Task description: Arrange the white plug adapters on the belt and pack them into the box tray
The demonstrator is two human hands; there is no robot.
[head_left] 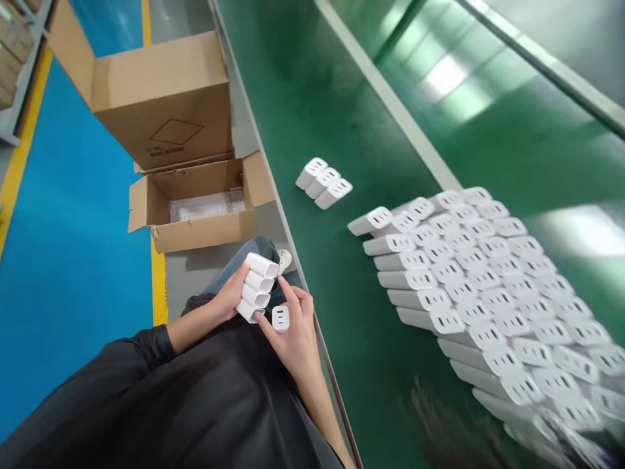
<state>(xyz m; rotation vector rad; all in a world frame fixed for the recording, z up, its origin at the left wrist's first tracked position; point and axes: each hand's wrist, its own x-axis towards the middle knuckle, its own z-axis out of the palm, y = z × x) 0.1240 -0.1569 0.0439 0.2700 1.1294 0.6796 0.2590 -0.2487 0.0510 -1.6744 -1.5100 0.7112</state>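
Note:
My left hand [230, 292] is wrapped around a short row of white plastic charger housings [257, 284], held over my lap with their hollow open ends facing right. Close beside it, my right hand [295, 333] grips one more white charger housing [280, 318], whose end face with port slots points up at the camera. The right fingertips touch or nearly touch the open ends of the row. On the green table, three white charger housings [324, 183] stand together. Further right is a large block of several such housings [469, 273], slotted ends up.
The green table [342, 273] has its metal edge just right of my lap. At left on the floor stands an open cardboard box [205, 236] with bubble wrap [207, 206] inside, and a larger open carton [163, 127] behind it. A blurred dark shape [449, 423] covers the lower right.

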